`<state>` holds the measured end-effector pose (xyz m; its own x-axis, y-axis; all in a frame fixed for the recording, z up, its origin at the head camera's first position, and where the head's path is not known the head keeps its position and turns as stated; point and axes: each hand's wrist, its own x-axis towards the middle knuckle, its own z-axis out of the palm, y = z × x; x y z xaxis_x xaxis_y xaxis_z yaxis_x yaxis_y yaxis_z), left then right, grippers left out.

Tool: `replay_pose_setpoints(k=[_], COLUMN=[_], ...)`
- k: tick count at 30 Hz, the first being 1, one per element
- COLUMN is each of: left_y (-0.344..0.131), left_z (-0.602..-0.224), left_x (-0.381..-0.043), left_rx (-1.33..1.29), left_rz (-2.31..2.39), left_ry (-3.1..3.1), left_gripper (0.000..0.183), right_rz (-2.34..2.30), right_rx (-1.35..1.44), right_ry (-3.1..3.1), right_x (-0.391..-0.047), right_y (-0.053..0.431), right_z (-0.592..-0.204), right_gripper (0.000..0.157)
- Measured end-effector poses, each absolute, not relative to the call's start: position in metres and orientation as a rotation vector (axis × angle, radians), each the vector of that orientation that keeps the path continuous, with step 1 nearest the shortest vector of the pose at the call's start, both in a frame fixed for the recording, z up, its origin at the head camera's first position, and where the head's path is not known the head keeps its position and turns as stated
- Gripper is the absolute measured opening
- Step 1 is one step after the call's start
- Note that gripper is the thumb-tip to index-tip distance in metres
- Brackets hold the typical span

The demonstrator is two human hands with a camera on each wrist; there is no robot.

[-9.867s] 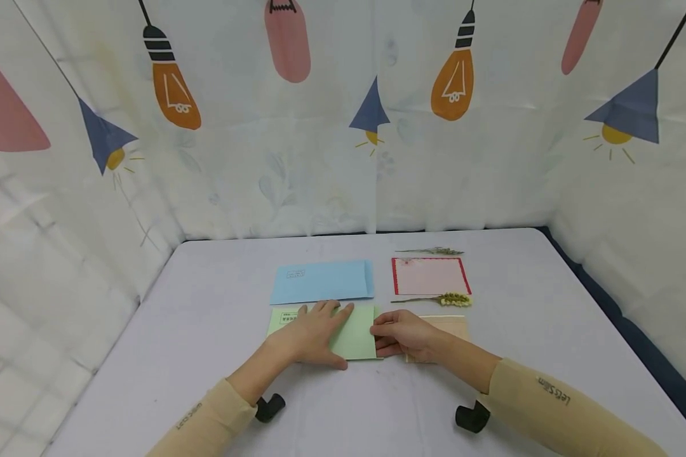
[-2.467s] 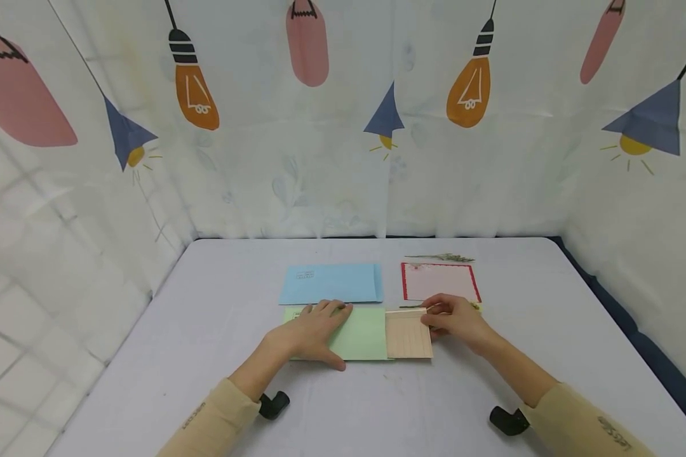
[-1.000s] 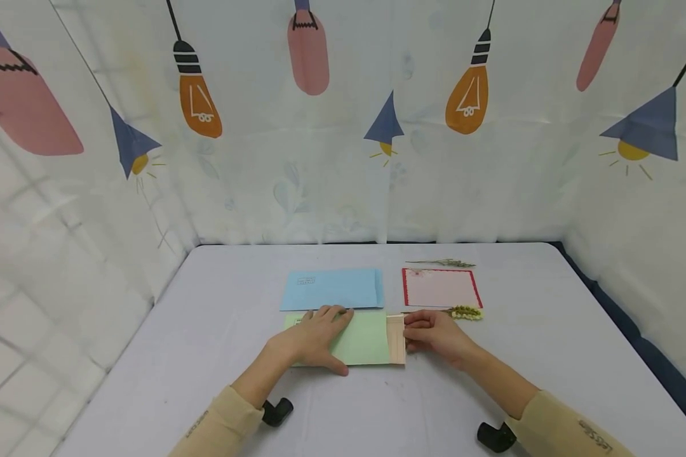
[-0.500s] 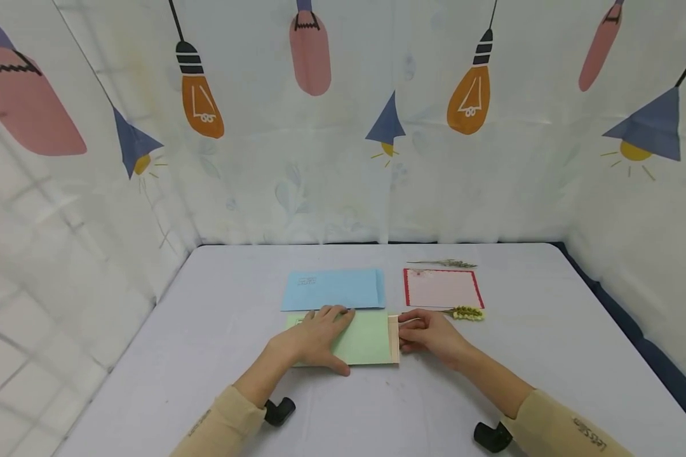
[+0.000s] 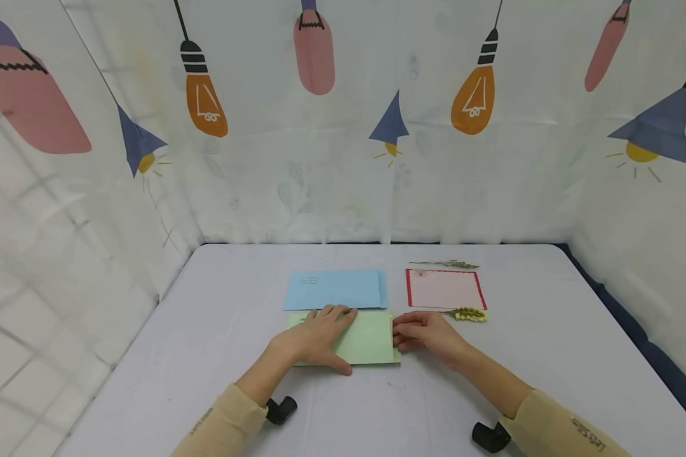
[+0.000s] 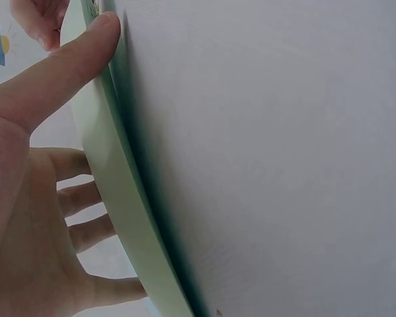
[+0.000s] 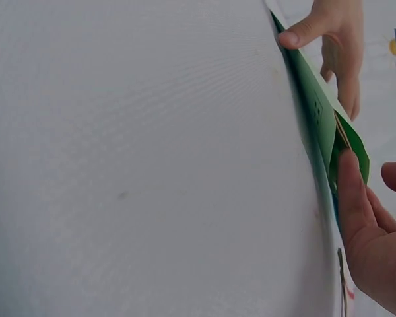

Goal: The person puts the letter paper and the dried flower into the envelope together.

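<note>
While under the spread left hand [image 5: 317, 338], a green envelope [image 5: 368, 341] with the right hand [image 5: 425, 334] at its mouth, grip unclear.

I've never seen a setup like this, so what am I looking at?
No robot here, just a person working bare-handed. The wide view is from a camera worn on the head; the close-ups are from one on each wrist. On the white table lie a blue envelope, a pink card with red edging, two sprigs and a green envelope. The left hand rests on the green one; the right hand is at that envelope's open end, where a tan card's edge shows inside. Whether that hand grips anything is unclear.
</note>
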<state>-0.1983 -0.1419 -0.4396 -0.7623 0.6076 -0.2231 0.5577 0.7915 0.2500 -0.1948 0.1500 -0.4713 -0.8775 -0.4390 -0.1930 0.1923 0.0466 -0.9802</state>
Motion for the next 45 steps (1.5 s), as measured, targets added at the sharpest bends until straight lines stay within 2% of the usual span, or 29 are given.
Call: replay_pose_setpoints(k=[13,25,36,45], left_y=[-0.139,-0.141,-0.141,-0.140], left_z=[-0.439,-0.441,-0.440,-0.440], left_x=[-0.199,-0.199,-0.199,-0.199], left_rx=[0.892,0.906,0.918,0.917], left_rz=[0.232,0.224,0.230,0.218], left_ry=[2.692,2.696,2.690,2.683], left_gripper=[0.113,0.114,0.115,0.114], right_rz=[-1.874,-1.857,-1.611,-1.280], right_rx=[-0.258,-0.260,-0.331,-0.548], right_ry=[1.867,1.902,2.340,2.846], right_x=[-0.195,-0.192,-0.190,-0.191], right_y=[0.143,0.168,0.199,0.226], right_z=[-0.470,-0.469,-0.457,-0.455], right_gripper=[0.043,0.044,0.032,0.014])
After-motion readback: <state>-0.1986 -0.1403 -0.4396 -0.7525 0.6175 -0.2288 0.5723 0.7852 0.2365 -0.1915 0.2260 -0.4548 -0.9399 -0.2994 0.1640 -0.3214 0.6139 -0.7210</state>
